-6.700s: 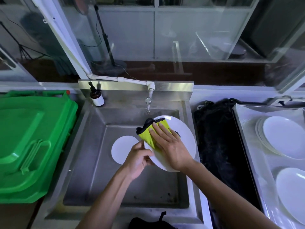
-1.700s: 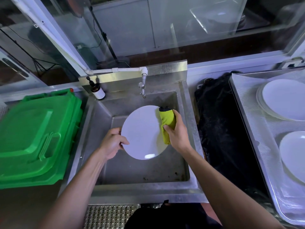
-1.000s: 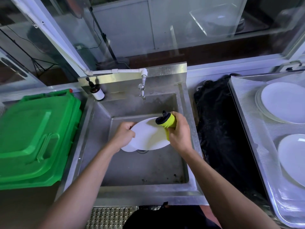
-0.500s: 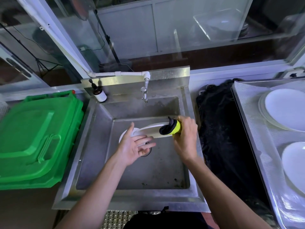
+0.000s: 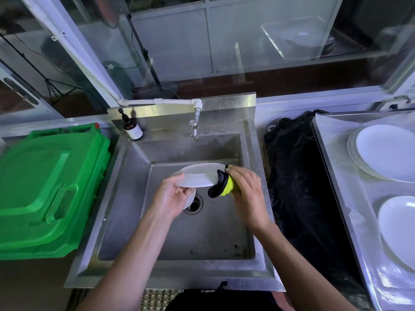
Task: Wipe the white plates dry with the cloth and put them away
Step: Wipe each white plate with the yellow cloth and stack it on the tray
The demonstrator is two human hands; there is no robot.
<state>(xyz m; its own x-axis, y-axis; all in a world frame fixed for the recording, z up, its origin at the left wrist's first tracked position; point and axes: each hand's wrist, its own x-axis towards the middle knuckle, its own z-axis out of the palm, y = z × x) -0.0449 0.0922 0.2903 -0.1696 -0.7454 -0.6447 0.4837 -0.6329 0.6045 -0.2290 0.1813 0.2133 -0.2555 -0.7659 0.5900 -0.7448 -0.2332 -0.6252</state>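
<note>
Over the steel sink (image 5: 125, 180) a person holds a white plate (image 5: 197, 176) nearly flat, seen almost edge-on, so that it reads as a thin ellipse whose long axis runs left to right, its face turned up and slightly toward the tap (image 5: 195, 131). The left hand (image 5: 173, 196) grips the plate's left rim, thumb on top and fingers curled underneath. The right hand (image 5: 244, 187) is clamped round a bunched yellow-green cloth (image 5: 225, 185) with a dark edge, pressing it against the plate's right rim. A second white plate (image 5: 190, 199) lies on the sink floor just under the left hand, mostly hidden, beside the drain (image 5: 194, 205). To the right, past a black cloth (image 5: 296, 180) on the counter, a metal tray (image 5: 336, 176) carries a stack of white plates (image 5: 384, 151) at the far end and another plate (image 5: 399, 225) nearer me (how many are in the stack I cannot tell). A green bin lid (image 5: 49, 187) sits left of the sink, and a brown pump bottle (image 5: 132, 127) stands at the back-left corner.
</note>
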